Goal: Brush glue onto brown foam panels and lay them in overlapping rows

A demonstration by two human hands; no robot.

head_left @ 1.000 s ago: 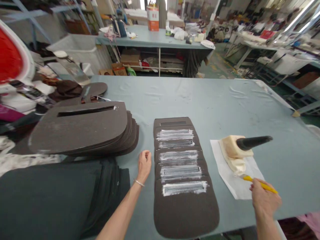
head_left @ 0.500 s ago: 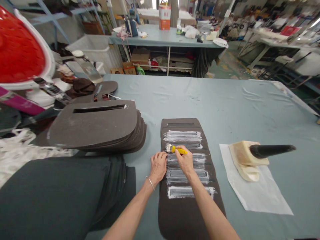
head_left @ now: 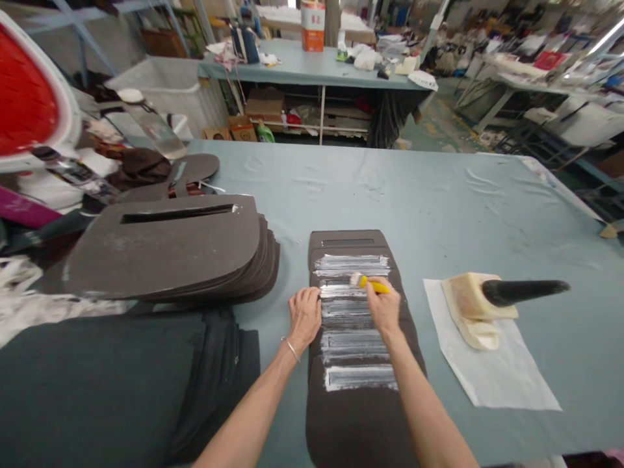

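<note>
My right hand is closed round the yellow handle of a paintbrush. Its whitened bristles point left, over the third slot from the far end of a row of overlapping dark panels. White paste is streaked around most slots; the farthest slot is bare. My left hand, with a bracelet at the wrist, lies palm down, its fingertips at the panels' left edge and its fingers slightly bent, holding nothing.
Slotted dark panels are stacked at left, behind a pile of dark green pieces. On the right, a cream container with a black handle stands on a white sheet. Another table stands beyond.
The brush and my right hand have moved right along the slot, from its left end to about the middle. My left hand stays by the panels' left edge. The view has shifted slightly.
</note>
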